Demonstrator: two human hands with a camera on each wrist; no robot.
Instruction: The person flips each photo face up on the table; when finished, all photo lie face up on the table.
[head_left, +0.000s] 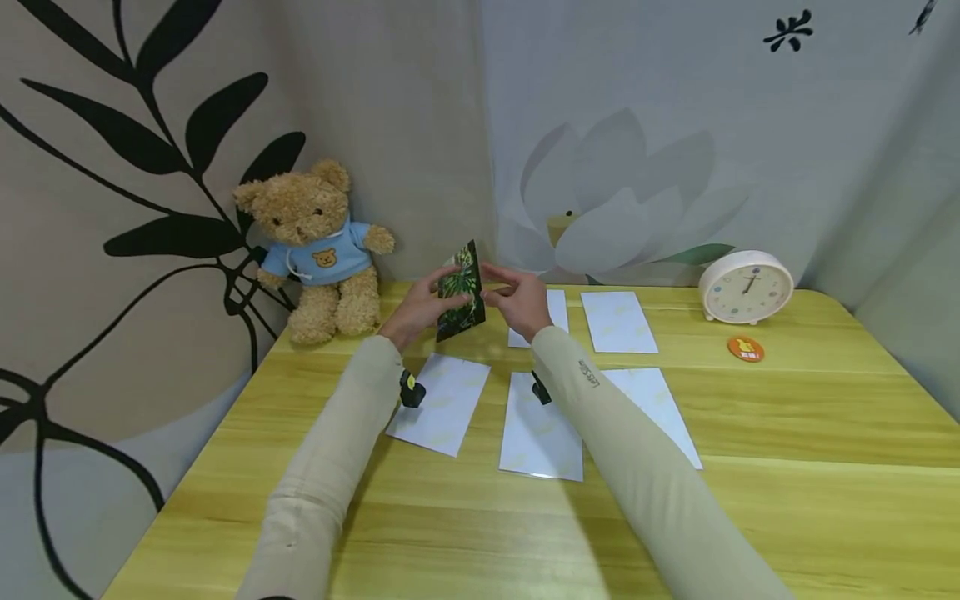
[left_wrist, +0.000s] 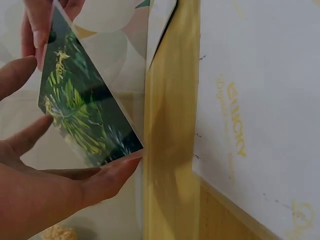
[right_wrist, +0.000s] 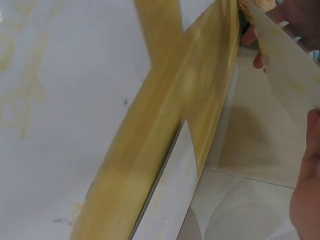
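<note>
A photo print [head_left: 461, 292] with green leaves on a dark ground stands tilted above the far part of the table, between both hands. My left hand [head_left: 420, 310] grips its left side, thumb and fingers about the edge; in the left wrist view the glossy picture side [left_wrist: 75, 100] faces the camera. The right hand [head_left: 520, 302] pinches the opposite edge. From the right wrist, the print's pale back [right_wrist: 290, 75] shows, with faint yellow marks. Below the hands lie white sheets with yellow lettering, one [head_left: 442, 404] under the left wrist and another [head_left: 540, 429] beside the right forearm.
More white sheets lie farther right, one [head_left: 618, 322] at the back and one [head_left: 660, 408] partly under the right sleeve. A teddy bear [head_left: 322, 250] in a blue top sits at back left. A white clock [head_left: 746, 287] and an orange round badge [head_left: 746, 348] are at right.
</note>
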